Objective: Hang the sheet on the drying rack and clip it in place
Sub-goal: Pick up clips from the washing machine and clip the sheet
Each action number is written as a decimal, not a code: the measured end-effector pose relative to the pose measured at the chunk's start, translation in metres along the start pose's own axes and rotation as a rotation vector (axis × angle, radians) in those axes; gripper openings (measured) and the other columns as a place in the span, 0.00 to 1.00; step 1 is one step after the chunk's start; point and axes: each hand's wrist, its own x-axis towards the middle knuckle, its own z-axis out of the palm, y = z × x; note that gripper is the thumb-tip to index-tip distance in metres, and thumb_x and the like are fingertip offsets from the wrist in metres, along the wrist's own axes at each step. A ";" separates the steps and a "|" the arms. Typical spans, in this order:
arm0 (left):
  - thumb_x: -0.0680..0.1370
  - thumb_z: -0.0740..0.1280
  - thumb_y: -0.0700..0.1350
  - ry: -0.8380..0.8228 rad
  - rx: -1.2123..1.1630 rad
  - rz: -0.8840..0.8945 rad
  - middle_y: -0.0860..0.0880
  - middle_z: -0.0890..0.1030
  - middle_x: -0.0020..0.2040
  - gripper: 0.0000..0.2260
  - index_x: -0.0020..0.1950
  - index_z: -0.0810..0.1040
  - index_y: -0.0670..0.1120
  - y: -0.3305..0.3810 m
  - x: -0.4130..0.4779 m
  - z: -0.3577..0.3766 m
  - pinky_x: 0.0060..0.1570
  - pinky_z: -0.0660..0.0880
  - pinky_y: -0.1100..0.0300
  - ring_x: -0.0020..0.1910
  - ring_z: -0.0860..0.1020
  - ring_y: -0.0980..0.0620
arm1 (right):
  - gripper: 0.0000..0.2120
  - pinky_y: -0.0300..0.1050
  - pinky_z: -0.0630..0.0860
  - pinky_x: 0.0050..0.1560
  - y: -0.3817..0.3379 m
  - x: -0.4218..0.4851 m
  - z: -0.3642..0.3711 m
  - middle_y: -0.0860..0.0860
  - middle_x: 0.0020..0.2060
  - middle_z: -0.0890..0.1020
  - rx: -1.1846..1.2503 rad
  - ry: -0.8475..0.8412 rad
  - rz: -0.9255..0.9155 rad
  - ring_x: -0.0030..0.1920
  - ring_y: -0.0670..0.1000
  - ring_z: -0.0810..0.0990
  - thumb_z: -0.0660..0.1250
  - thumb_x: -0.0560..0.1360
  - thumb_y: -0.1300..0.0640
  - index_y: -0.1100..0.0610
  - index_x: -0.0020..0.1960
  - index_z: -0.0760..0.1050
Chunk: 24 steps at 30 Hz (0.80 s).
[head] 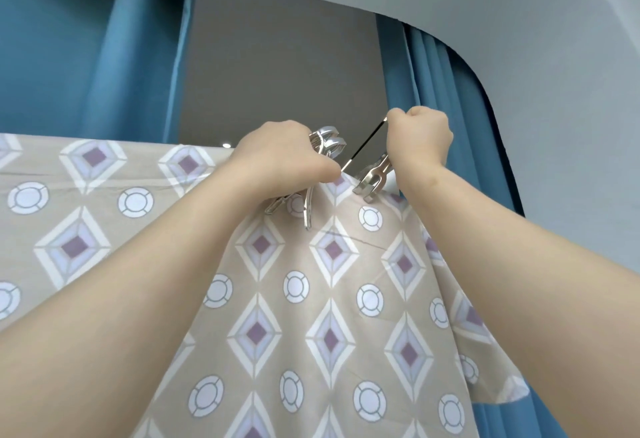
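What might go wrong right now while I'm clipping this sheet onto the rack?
The left hand grips several spare clips while pressing on the top edge of the sheet; one may well slip out and fall. The clip in the right hand sits where the fabric hangs bunched and slanting; if it catches fabric only, that end might slide down.

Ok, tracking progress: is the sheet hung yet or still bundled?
Hung: the sheet drapes over a straight top line and falls spread. The right hand grips a clip there; whether it bites yet, cannot tell.
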 end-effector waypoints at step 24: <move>0.63 0.65 0.50 0.324 -0.721 -0.181 0.58 0.71 0.23 0.08 0.28 0.67 0.50 -0.047 -0.083 0.034 0.33 0.65 0.58 0.27 0.68 0.57 | 0.06 0.33 0.68 0.42 0.011 -0.117 -0.023 0.41 0.35 0.73 0.277 -0.094 -0.456 0.39 0.42 0.71 0.59 0.74 0.57 0.49 0.39 0.69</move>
